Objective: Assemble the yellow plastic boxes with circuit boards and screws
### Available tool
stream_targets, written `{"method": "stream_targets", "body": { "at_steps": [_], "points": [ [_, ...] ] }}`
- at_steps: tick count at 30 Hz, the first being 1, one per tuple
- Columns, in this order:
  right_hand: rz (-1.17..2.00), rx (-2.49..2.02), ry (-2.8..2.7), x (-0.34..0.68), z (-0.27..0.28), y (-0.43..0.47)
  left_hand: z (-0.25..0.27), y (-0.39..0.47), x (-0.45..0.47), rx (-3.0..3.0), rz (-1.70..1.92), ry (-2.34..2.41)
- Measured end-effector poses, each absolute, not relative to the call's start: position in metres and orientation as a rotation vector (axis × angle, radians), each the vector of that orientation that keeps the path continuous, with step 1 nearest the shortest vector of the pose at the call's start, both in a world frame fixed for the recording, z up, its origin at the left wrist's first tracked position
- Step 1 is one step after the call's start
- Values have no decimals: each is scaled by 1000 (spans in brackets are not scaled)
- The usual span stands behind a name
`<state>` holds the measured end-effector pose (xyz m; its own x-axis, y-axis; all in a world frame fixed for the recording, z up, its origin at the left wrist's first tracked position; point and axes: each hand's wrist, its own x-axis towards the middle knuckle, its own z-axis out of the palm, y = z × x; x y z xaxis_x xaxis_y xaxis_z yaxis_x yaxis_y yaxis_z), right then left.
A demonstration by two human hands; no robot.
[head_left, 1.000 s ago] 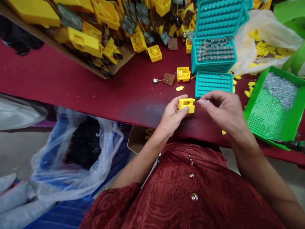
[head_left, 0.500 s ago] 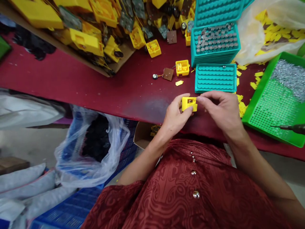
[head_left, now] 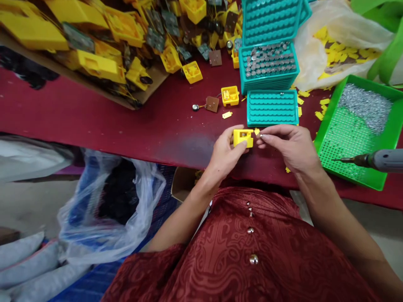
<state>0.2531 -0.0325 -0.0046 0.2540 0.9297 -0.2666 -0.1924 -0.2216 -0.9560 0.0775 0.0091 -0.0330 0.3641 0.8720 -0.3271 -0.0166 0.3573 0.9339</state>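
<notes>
Fingers [head_left: 240, 148] of my left hand [head_left: 225, 153] curl round a yellow plastic casing [head_left: 242, 135] while my right hand [head_left: 294, 147] pinches a tiny piece [head_left: 261, 135] beside it.

Blocky yellow plastic casing [head_left: 239, 138] in left hand [head_left: 226, 150]

It's got a cutout facing up. Right hand [head_left: 291, 144] is just beside it, pinching a tiny piece [head_left: 261, 135] too small to make out. Beyond, on the dark red tabletop [head_left: 151, 134]: a teal ridged plastic tray [head_left: 272, 108]. Off right, a green perforated plastic bin [head_left: 340, 142].
</notes>
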Motion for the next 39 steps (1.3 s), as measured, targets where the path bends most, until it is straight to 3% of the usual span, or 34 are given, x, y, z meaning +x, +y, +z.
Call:
{"method": "stream_targets", "body": {
  "at_steps": [7, 21, 34, 39],
  "points": [
    [1099, -1461, -932, 236, 10, -25, -40, 6, 76, 1287, 769, 1120],
    [1232, -1533, -983, 230, 1, -15, -44, 7, 73, 1354, 816, 1132],
    [360, -1759, -1579, 226, -19, -25, -43, 8, 78, 1380, 828, 1191],
    [163, -1793, -1659, 216, -25, -25, -37, 6, 81, 1491, 858, 1266]
  ]
}}
